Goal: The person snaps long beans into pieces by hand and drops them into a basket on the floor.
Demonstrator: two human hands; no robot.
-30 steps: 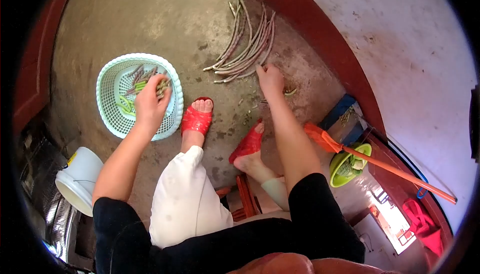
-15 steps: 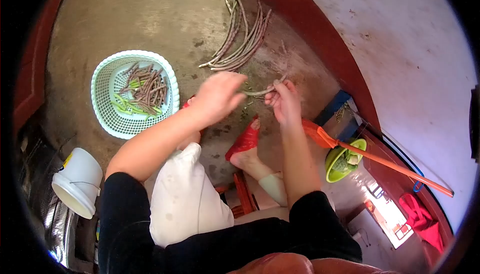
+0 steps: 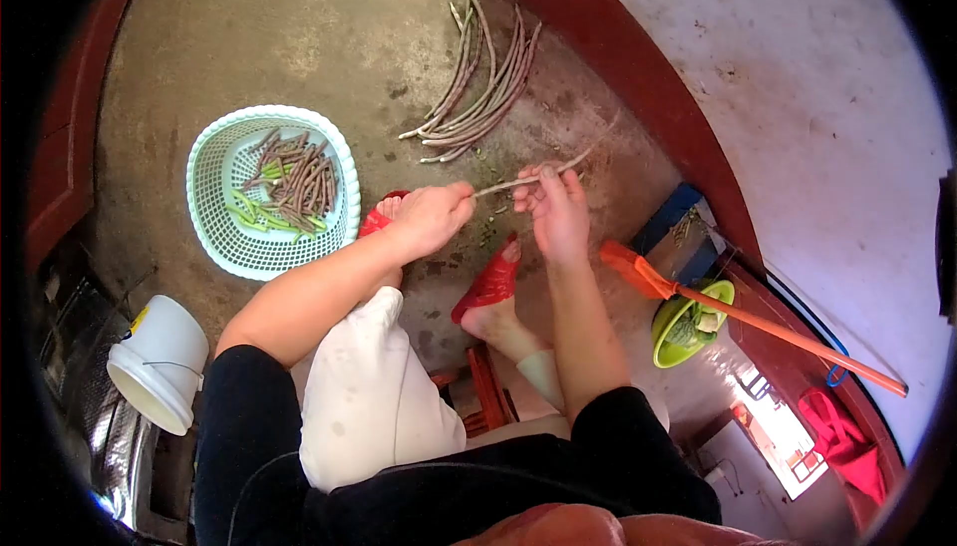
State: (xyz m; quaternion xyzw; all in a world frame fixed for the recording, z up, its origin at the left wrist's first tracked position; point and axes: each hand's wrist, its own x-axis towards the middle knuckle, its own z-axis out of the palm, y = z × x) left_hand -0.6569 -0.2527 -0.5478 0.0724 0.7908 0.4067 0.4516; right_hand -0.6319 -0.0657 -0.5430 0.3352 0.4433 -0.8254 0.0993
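Note:
A single long bean [image 3: 508, 186] stretches between my two hands above the floor. My left hand [image 3: 435, 219] is closed around its left end. My right hand [image 3: 556, 209] pinches it farther along, and the thin tip sticks out past the fingers to the upper right. Beyond my hands, a bunch of long purplish beans [image 3: 488, 97] lies on the floor. To the left stands a pale green plastic basket [image 3: 203, 217], with short purple and green bean pieces [image 3: 299, 182] inside.
A white bucket [image 3: 159, 357] stands at the lower left. At the right, an orange-handled tool [image 3: 778, 327] leans across a green bowl [image 3: 666, 347] holding vegetables. My feet in red slippers [image 3: 488, 282] are just below my hands. A wall with a dark red base [image 3: 638, 57] curves along the right.
My left hand has moved down slightly and now grips the bean's end, where it was blurred before. The bean is straighter between the hands. My right hand has shifted slightly.

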